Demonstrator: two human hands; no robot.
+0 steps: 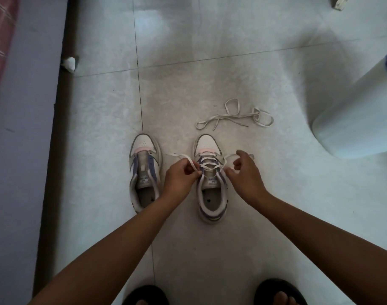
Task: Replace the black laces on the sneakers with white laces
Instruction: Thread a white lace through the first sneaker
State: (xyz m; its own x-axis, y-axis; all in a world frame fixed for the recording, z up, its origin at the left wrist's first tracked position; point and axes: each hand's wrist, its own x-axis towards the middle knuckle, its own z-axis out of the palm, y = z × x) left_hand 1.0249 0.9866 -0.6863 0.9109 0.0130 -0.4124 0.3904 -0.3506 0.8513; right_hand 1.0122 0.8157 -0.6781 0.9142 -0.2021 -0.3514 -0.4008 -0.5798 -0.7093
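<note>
1. Right white low-top sneaker with purple side stripes point(210, 183) stands on the pale tiled floor point(210, 62), toe pointing away from the person, heel toward the feet. Long axis runs straight fore-aft between the two hands.
2. White flat lace point(207, 165) is threaded through the lower eyelets, a few crossings done; upper eyelets near the tongue look unlaced.
3. Left hand point(181, 177), fingers curled, pinches the left lace end just beside the shoe's left eyelet row; loose tail trails off up-left.
4. Right hand point(246, 175), fingers curled, pinches the right lace end beside the right eyelet row; a loop of slack sits beyond the knuckles.
5. Both hands flank the tongue about level, each touching or nearly touching the shoe; neither clearly nearer. Next eyelets lie toward the person along the shoe axis, so lacing likely proceeds heel-ward.
6. Matching left sneaker point(144, 170), parallel, just to the left, has no lace in it.
7. Second loose white lace point(235, 116) lies tangled on the floor beyond the toes, well apart from the hands.
8. No black laces in view.
</note>
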